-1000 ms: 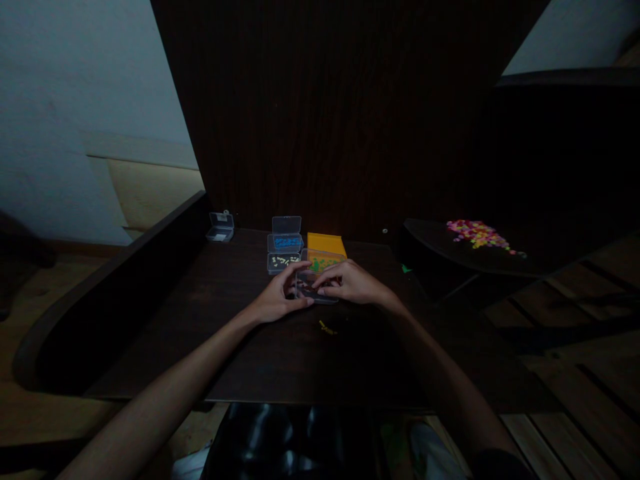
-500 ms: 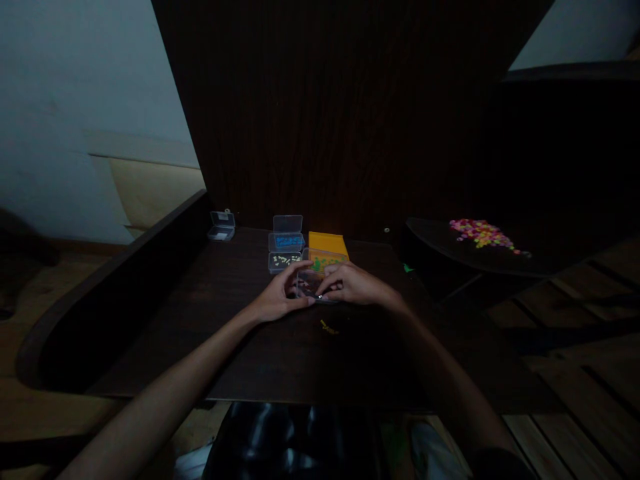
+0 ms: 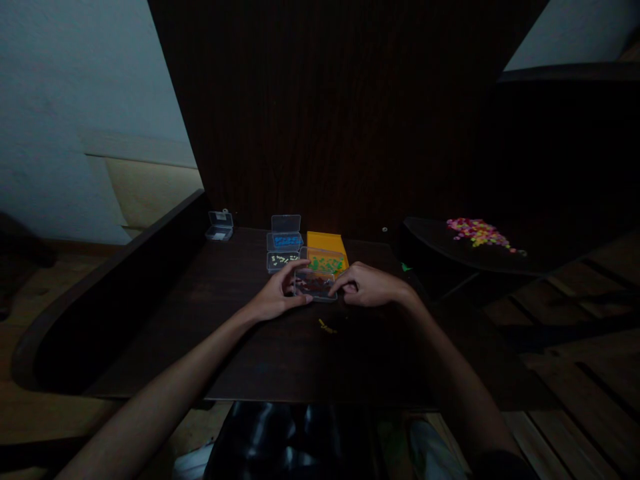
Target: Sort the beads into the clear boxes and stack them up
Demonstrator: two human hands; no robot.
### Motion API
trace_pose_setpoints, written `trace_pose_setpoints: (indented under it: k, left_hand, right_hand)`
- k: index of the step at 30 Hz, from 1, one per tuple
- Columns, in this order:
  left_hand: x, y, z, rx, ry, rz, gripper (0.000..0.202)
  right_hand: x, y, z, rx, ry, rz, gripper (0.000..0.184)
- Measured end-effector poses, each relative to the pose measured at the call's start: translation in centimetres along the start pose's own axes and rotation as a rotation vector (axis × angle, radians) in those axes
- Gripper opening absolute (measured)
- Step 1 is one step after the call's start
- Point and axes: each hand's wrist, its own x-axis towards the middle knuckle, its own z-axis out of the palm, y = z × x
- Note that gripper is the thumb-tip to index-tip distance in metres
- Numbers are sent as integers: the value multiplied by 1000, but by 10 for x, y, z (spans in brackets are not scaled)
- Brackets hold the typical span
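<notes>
My left hand (image 3: pixel 276 293) grips the left end of a small clear plastic box (image 3: pixel 326 300), thumb at the near edge and fingers at the far side. Dark small pieces lie in the box, and its clear lid stands raised at the back. Over the box's right end is my right hand (image 3: pixel 370 285), its index finger reaching down inside and the other fingers curled. I see nothing held between its index finger and thumb. Green pieces (image 3: pixel 325 263) show behind the raised lid. A few yellow pieces (image 3: pixel 327 327) lie on the table just in front of the box.
Beyond my hands stand an open box of blue pieces (image 3: pixel 287 241), a box of pale pieces (image 3: pixel 283 259) and a yellow-orange case (image 3: pixel 324 239). Another clear box (image 3: pixel 220 233) sits far left. A multicoloured heap (image 3: pixel 480 233) lies on the right-hand ledge. A raised side panel (image 3: pixel 115 287) borders the left.
My right hand has drawn back to the right and its pinch has loosened, uncovering more of the box. The small white bit at its fingertips no longer shows. My left hand keeps its hold.
</notes>
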Motion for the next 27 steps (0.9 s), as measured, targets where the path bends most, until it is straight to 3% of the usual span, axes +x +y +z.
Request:
trace_pose_setpoints:
  k: [14,23,27]
  left_hand:
    - [0,-3,-2,-4,15,6,72]
    - [2,-5,-1,-25,18,14,72]
    - [2,-4,-1,-40,16,22,73]
  right_hand:
    - [1,-10,3,-96,-25,84,41]
    - [-2,-7,2,-70,48,42,43]
    - [-2,-6,5,-61,17,54,44]
